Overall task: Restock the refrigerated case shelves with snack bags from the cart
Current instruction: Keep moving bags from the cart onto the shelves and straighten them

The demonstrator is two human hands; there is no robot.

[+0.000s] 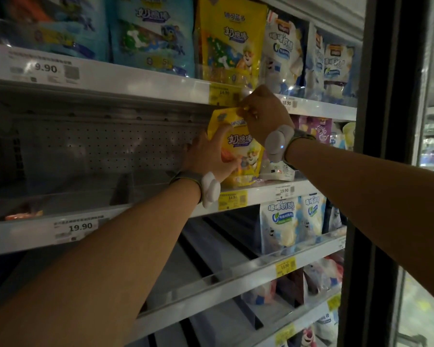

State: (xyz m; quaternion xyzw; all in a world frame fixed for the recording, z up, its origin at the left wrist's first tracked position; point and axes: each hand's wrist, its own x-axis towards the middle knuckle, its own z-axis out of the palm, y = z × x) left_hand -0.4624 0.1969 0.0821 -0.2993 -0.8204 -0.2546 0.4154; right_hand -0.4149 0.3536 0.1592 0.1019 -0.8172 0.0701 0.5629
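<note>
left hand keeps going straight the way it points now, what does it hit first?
Probably the perforated back panel of the case. The left hand grips the yellow snack bag and points inward past its left edge; nothing shows between, though depth is unclear.

The snack bag [238,149] at centre frame is bright yellow with a cartoon dog and purple-outlined white lettering. A matching yellow bag [232,41] stands at upper centre, beside light blue bags [153,33] patterned with green and white. White pouches [283,48] with blue print fill the upper right. Shelf edges [110,78] are white; the price tags [232,199] below the yellow bags are yellow. Both wristbands [211,189] are pale grey.
</note>
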